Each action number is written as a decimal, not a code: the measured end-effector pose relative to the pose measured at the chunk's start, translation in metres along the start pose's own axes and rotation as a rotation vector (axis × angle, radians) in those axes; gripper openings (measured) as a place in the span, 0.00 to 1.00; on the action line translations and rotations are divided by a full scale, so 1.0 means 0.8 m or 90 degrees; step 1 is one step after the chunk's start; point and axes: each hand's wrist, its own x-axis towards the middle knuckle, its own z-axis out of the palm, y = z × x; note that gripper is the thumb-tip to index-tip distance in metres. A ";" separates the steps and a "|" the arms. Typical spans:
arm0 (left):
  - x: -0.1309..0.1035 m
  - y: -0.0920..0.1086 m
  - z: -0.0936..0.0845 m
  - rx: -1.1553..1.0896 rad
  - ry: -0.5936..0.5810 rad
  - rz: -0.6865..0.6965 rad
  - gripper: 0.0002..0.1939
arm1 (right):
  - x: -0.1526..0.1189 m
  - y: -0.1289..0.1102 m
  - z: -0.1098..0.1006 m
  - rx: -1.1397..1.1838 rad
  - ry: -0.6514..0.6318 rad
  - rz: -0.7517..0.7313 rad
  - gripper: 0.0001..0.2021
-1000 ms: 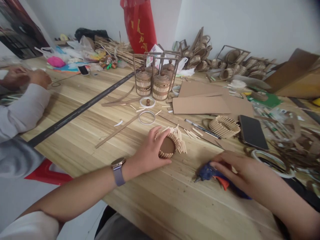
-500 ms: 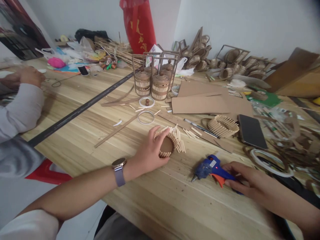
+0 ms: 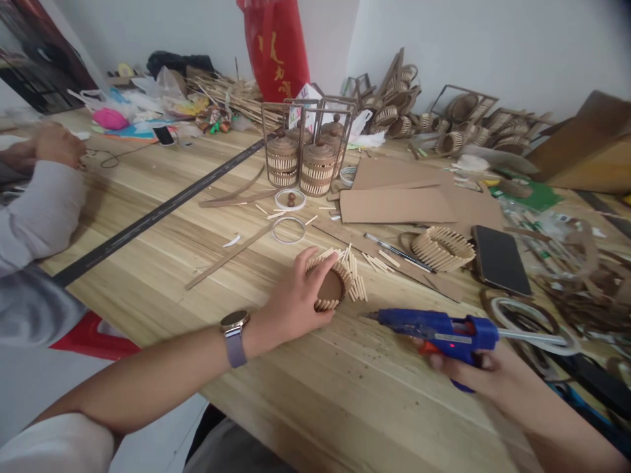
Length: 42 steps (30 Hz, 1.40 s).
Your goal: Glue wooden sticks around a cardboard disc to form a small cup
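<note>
My left hand [image 3: 298,299] curves around the near left side of a small round basket [image 3: 331,289], made of cardboard with a ring of short wooden sticks. Thumb and fingers grip its wall while it rests on the table. Loose short sticks [image 3: 355,279] lie against its far right side. In my right hand [image 3: 473,371] is a blue hot glue gun [image 3: 438,325] with an orange trigger and a small red light. Its nozzle points left at the basket, some way apart from it. A glue stick [image 3: 532,336] juts from the back of the gun.
Lidded baskets in frames [image 3: 315,167] stand at the back. Cardboard sheets [image 3: 399,205], a pen [image 3: 394,248], an oval stick basket [image 3: 442,249] and a phone [image 3: 501,259] lie to the right. White tape rolls [image 3: 288,230] lie beyond my left hand. Another person's sleeve [image 3: 42,210] rests at left.
The glue gun has been raised and turned level, its nozzle swinging from down-left to point left at the basket. My left hand and the basket have stayed in place.
</note>
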 end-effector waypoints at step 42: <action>0.000 0.002 0.001 -0.016 0.004 -0.001 0.45 | 0.009 -0.007 0.067 -0.208 0.089 -0.129 0.17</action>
